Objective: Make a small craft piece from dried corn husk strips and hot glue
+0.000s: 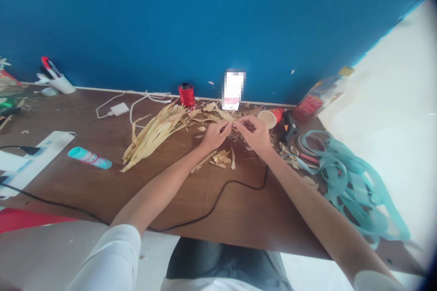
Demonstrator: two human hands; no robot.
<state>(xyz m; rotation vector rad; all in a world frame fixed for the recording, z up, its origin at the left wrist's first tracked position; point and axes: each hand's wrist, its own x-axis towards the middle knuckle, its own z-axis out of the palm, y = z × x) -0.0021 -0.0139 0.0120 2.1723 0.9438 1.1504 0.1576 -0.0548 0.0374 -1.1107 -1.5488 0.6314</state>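
My left hand [215,135] and my right hand [253,134] meet over the middle of the wooden desk [170,191]. Their fingertips pinch a thin dried husk strip [229,123], which is partly hidden by my fingers. A loose pile of dried husk scraps [216,116] lies just beyond my hands. To the left of my left hand rests a long bundle of pale dried husk strips [153,135]. Torn husk pieces [220,159] lie below my left wrist.
Near my right hand stand a red-and-cream paper cup [270,118] and a black glue gun [289,127]. Teal ribbon [344,182] spills over the right desk edge. A red thread spool [186,94], white charger [119,109], teal tube [89,158] and black cable [218,202] also lie about.
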